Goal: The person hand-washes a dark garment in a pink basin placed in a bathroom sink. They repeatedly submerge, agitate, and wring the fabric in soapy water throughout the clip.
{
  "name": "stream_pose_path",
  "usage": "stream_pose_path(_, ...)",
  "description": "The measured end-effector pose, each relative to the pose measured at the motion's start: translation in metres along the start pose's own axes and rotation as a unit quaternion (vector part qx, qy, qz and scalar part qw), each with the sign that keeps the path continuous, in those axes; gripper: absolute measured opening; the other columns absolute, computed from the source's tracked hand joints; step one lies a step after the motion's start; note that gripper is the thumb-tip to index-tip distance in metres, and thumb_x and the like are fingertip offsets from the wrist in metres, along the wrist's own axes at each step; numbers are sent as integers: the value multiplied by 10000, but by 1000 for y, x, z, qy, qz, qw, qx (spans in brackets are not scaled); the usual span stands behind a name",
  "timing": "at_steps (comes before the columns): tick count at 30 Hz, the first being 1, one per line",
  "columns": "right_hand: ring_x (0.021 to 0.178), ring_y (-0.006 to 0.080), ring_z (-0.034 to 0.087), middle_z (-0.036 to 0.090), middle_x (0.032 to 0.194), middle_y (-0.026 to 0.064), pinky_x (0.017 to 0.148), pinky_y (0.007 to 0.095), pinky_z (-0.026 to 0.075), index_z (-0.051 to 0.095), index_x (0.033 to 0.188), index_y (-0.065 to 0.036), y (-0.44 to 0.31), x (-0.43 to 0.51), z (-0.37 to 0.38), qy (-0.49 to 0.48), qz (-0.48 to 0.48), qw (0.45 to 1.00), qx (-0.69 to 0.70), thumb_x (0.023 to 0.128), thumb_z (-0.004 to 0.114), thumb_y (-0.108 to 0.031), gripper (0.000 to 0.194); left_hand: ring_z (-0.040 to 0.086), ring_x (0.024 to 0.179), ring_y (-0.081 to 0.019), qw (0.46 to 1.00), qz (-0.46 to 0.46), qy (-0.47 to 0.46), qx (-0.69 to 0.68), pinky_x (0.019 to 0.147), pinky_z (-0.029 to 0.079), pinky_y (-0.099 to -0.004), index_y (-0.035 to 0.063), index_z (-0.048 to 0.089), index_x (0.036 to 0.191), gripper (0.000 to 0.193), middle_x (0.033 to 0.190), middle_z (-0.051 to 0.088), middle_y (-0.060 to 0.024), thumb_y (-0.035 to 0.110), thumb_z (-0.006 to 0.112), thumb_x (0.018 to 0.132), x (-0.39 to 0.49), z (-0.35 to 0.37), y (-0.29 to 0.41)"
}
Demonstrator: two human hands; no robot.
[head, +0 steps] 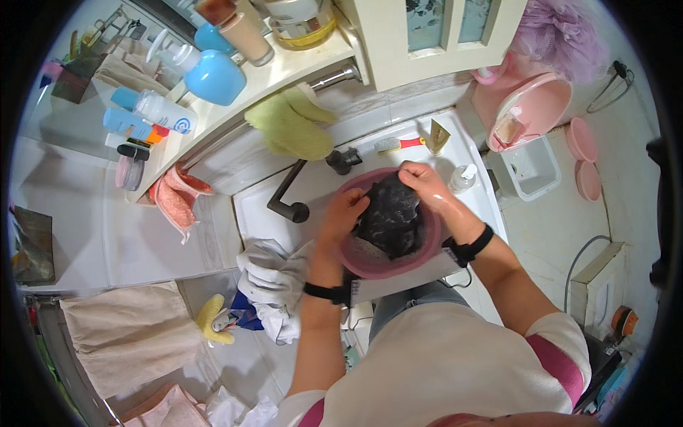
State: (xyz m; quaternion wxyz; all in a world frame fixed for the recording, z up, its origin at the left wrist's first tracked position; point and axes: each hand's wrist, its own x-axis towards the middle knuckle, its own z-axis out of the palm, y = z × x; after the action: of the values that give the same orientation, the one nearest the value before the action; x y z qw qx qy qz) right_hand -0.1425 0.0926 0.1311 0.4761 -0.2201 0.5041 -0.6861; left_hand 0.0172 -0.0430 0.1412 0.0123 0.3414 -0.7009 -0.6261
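Note:
A dark wet cloth (392,213) with streaks of suds is stretched between my two hands over a pink plastic basin (368,270). My left hand (341,216) pinches the cloth's left edge. At the upper right edge, my right hand (424,181) grips it between thumb and fingers, and wet foam shines near that wrist. Soapy water (365,251) shows in the basin below the cloth. The basin sits in the white washbasin (256,208), beside the black faucet (291,195). What the cloth is exactly, I cannot tell.
Behind the basin lie a red-handled brush (400,144) and a gold packet (438,137). A clear pump bottle (462,179) stands right of my right hand. White cloth (272,277) is heaped on the left rim. Overhead, a green towel (293,125) hangs below a shelf (277,80) of bottles.

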Motion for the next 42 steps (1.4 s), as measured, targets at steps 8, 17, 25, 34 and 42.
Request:
stream_pose_path(8, 701, 151, 527, 550, 756, 71, 613, 322, 421, 528, 778, -29, 96, 30, 30, 41, 131, 979, 152, 885, 455, -322, 320, 534, 604, -256, 898, 133, 418, -26, 604, 432, -337, -1, 530, 713, 254, 644, 540, -137, 236, 574, 794, 24, 93, -33)
stream_pose_path(17, 688, 153, 563, 615, 788, 50, 610, 298, 442, 582, 871, -47, 110, 26, 28, 150, 232, 953, 121, 887, 434, -373, 359, 542, 572, -355, 874, 163, 449, 82, 506, 397, -421, 32, 566, 585, 331, 582, 543, -181, 288, 520, 789, 34, 74, -39)
stream_pose_path(25, 764, 214, 577, 608, 838, 68, 708, 295, 454, 573, 984, -30, 69, 4, 50, 94, 199, 960, 171, 849, 499, -240, 260, 503, 497, -359, 856, 167, 482, 78, 462, 383, -407, 37, 504, 527, 325, 534, 494, -182, 256, 539, 765, 14, 92, -17)
stream_pose_path(34, 607, 147, 500, 576, 814, 47, 577, 293, 416, 592, 911, -39, 84, 11, 49, 123, 197, 970, 79, 882, 466, -338, 326, 481, 462, -300, 877, 57, 476, 34, 466, 378, -383, 35, 447, 541, 399, 514, 468, -155, 328, 572, 781, 11, 80, -24)
stream_pose_path(42, 671, 147, 529, 577, 856, 64, 588, 302, 442, 586, 952, -67, 91, 9, 52, 119, 282, 915, 262, 858, 472, -325, 298, 563, 640, -331, 925, -2, 358, 131, 587, 456, -356, 32, 605, 765, 338, 693, 597, -142, 350, 504, 817, 11, 72, -10)
